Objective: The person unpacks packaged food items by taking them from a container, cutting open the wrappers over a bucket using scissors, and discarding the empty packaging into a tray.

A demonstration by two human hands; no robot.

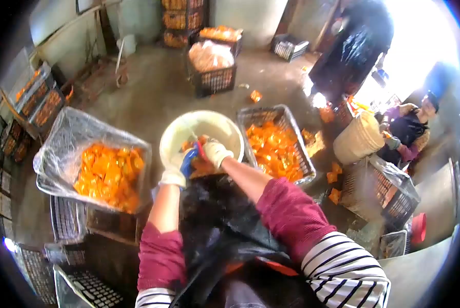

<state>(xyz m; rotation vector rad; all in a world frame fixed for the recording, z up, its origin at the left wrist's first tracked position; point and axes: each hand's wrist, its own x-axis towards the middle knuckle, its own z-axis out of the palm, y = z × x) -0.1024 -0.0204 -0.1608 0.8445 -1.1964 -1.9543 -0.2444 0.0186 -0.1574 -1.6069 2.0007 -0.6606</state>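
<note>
My left hand (182,167), in a white and blue glove, is closed over the near side of a cream bucket (171,128). An orange piece (187,146) shows at its fingertips. My right hand (217,153), in a pale glove, meets it there, closed around a red-handled tool (201,151) whose working end is not clear. More orange pieces (203,167) lie below the hands, by the bucket's near side. To the left, a plastic-lined crate (60,138) holds glossy orange pieces (109,174). Right of the bucket, a dark crate (287,119) holds more orange pieces (273,146).
Ahead stands a crate (214,79) with a filled plastic bag. Another person (407,126) sits at the right beside a pale bucket (361,136); a figure in black (353,46) stands behind. Stacked crates (40,100) line the left. Orange scraps (334,172) lie on the wet floor.
</note>
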